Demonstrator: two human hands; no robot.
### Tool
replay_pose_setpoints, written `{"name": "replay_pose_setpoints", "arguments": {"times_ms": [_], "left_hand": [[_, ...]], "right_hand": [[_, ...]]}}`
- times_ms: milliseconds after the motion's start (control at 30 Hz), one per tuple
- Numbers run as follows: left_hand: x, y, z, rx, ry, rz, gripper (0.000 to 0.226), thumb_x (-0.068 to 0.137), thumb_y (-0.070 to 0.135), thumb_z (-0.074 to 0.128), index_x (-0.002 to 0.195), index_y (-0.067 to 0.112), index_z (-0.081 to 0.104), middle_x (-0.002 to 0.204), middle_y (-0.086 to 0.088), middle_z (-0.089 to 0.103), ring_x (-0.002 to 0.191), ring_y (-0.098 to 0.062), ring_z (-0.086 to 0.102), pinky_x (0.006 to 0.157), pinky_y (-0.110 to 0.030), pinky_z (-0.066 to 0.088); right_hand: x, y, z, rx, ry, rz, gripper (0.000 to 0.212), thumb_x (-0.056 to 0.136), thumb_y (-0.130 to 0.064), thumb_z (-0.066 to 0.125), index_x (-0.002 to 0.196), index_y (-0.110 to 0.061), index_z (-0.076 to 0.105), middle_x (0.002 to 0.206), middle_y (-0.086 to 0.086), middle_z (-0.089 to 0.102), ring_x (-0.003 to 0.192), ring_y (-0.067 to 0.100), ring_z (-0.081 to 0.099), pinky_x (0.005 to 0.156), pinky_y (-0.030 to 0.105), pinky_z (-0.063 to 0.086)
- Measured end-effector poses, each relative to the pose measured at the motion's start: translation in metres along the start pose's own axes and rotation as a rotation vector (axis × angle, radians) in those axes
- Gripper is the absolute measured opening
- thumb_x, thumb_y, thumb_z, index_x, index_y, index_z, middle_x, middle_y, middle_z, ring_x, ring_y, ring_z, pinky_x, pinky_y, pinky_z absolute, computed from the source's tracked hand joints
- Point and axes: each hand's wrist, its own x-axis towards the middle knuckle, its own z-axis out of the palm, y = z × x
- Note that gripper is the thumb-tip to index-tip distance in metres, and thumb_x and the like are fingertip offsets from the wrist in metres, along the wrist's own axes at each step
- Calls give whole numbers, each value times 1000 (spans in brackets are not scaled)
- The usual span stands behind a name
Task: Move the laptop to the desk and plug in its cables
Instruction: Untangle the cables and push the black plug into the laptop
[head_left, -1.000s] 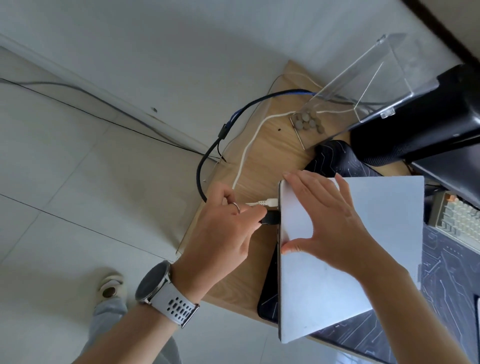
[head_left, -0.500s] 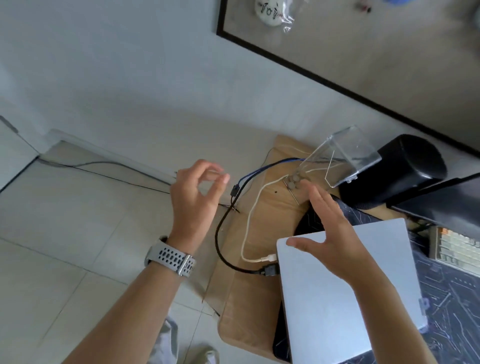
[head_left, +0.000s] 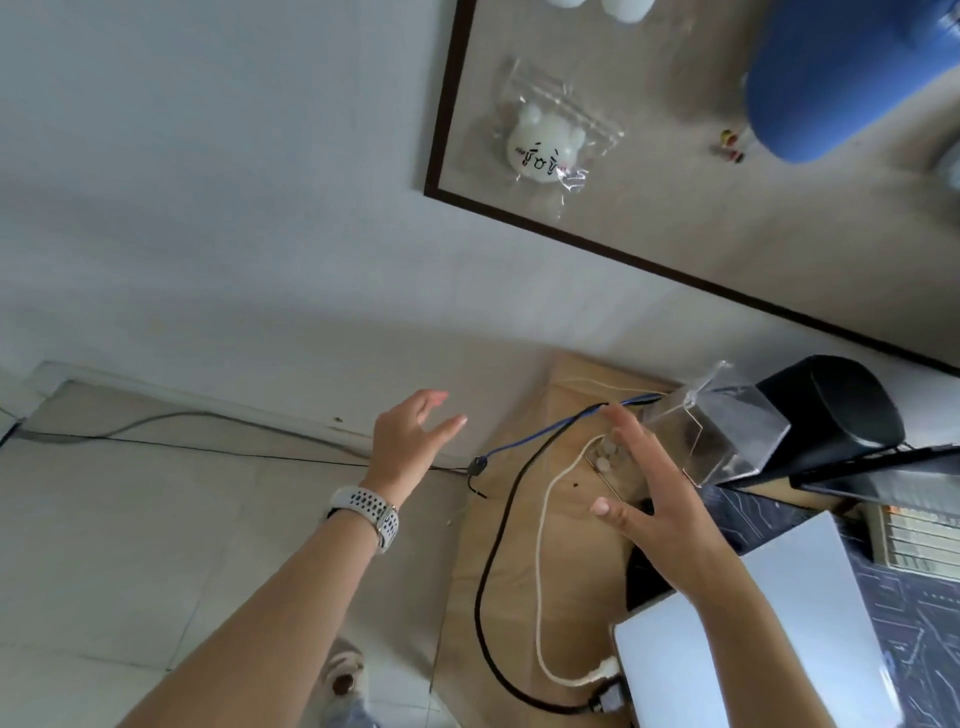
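The closed silver laptop (head_left: 810, 613) lies on the wooden desk (head_left: 524, 561) at the lower right. A white cable (head_left: 543, 525) and a black cable (head_left: 493, 540) run across the desk, and their plugs sit in the laptop's left edge. My left hand (head_left: 410, 441), with a white watch on the wrist, hangs open in the air left of the desk, holding nothing. Fingers spread, my right hand (head_left: 649, 499) hovers above the desk beyond the laptop's far corner, also with nothing in it.
A clear acrylic stand (head_left: 722, 431) and a black speaker (head_left: 836, 410) stand at the desk's back. A keyboard (head_left: 914, 535) and a dark patterned desk mat (head_left: 919, 623) are at the right. A framed board (head_left: 675, 182) hangs on the wall. Cables trail along the floor.
My left hand let go of the black plug and rose away to the left. My right hand lifted off the laptop lid. The view has tilted up toward the wall.
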Motion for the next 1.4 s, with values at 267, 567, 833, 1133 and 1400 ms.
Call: {"name": "replay_pose_setpoints", "arguments": {"times_ms": [267, 567, 833, 1133, 1400], "left_hand": [[51, -56, 39, 290, -233, 39, 48, 77, 26, 76, 120, 10, 63, 123, -5, 65, 111, -20, 61, 103, -31, 41], [85, -130, 116, 658, -482, 103, 37, 88, 26, 59, 124, 23, 60, 111, -1, 70, 100, -22, 65, 93, -32, 41], [92, -140, 130, 756, -331, 141, 19, 92, 11, 43, 79, 22, 51, 70, -8, 66, 66, -31, 59, 64, -28, 31], [78, -74, 55, 699, -264, 298, 16, 91, 18, 58, 76, 14, 61, 51, -1, 54, 51, -24, 51, 57, -35, 49], [39, -31, 31, 536, -330, 189, 21, 91, 24, 60, 71, 19, 63, 54, 8, 61, 45, 1, 50, 47, -13, 31]], "right_hand": [[52, 17, 41, -179, 27, 118, 94, 68, -68, 62, 147, -29, 28, 152, -5, 32, 142, 13, 24, 114, 43, 28], [64, 41, 56, -205, 14, 178, 81, 76, -45, 67, 145, -34, 26, 152, -13, 27, 140, -2, 17, 110, 21, 21], [61, 48, 55, -153, 25, 190, 85, 68, -58, 56, 144, -34, 28, 149, -14, 32, 121, -26, 19, 91, -6, 15], [59, 41, 64, -51, 30, 186, 80, 76, -56, 63, 145, -29, 31, 145, -13, 40, 135, -2, 29, 110, 26, 29], [45, 32, 64, 31, 117, 262, 59, 85, -29, 67, 139, -27, 43, 129, -13, 54, 118, 1, 50, 97, 26, 43]]}}
